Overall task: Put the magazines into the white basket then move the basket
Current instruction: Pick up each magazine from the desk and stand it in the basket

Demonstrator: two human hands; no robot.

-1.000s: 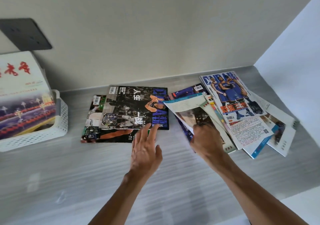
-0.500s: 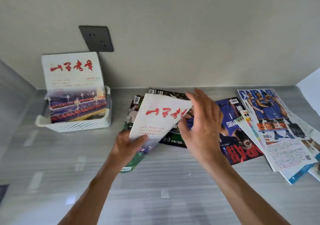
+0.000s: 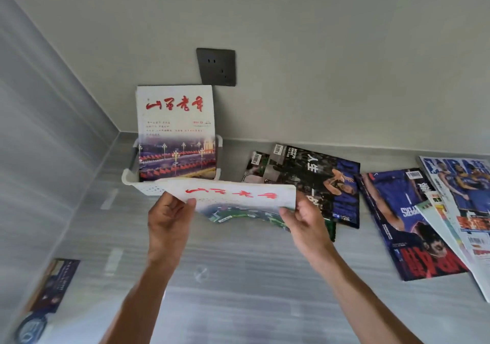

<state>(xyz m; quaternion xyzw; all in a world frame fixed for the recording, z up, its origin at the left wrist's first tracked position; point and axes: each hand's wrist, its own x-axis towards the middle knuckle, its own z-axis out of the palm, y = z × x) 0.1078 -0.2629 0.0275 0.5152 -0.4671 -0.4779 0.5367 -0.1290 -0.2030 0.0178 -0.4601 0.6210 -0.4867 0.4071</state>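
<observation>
A white magazine with red characters (image 3: 233, 193) is held nearly flat in the air, just in front of the white basket (image 3: 138, 183). My left hand (image 3: 169, 219) grips its left edge and my right hand (image 3: 305, 221) grips its right edge. Inside the basket a similar white magazine (image 3: 176, 131) stands upright against the wall. On the counter to the right lie a black basketball magazine (image 3: 315, 179), a blue one (image 3: 408, 224) and several overlapping ones (image 3: 461, 197) at the far right.
The basket stands in the back left corner, where the side wall (image 3: 47, 136) meets the rear wall. A dark wall socket (image 3: 216, 66) is above the basket. A dark booklet (image 3: 55, 285) lies at the lower left of the grey counter (image 3: 238, 277).
The white magazine has been lifted off the pile and carried left to the basket, now held by both hands. The view has swung left.
</observation>
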